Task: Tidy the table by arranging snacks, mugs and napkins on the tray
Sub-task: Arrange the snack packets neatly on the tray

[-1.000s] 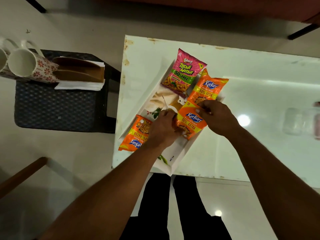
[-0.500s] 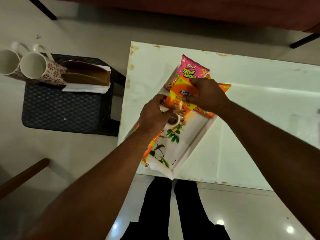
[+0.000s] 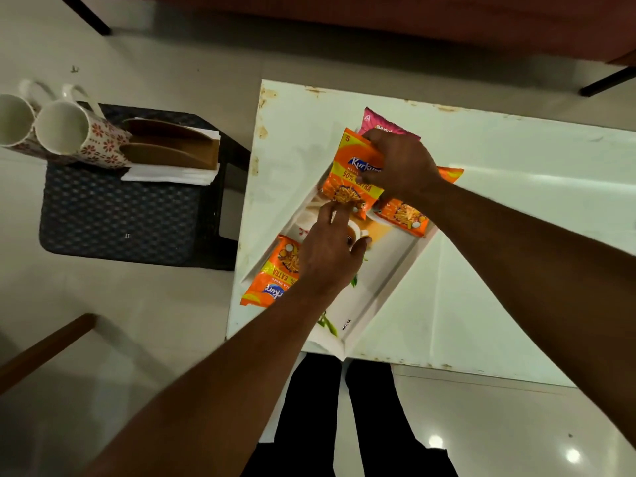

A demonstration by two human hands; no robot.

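Head view: your right grip (image 3: pixel 402 163) clutched the orange packet (image 3: pixel 351 180) over the tray (image 3: pixel 389 270); your left grip (image 3: pixel 330 249), fingers loose, touched its edge.

A white table (image 3: pixel 516 235), its edges chipped and stained, bears a white tray (image 3: pixel 389 297) set diagonally at its near left corner, one corner jutting past the edge. On a dark woven stool (image 3: pixel 120 218) beside it stand two floral mugs (image 3: pixel 69 132) and a wooden napkin holder (image 3: pixel 172 146) atop white napkins (image 3: pixel 172 175).
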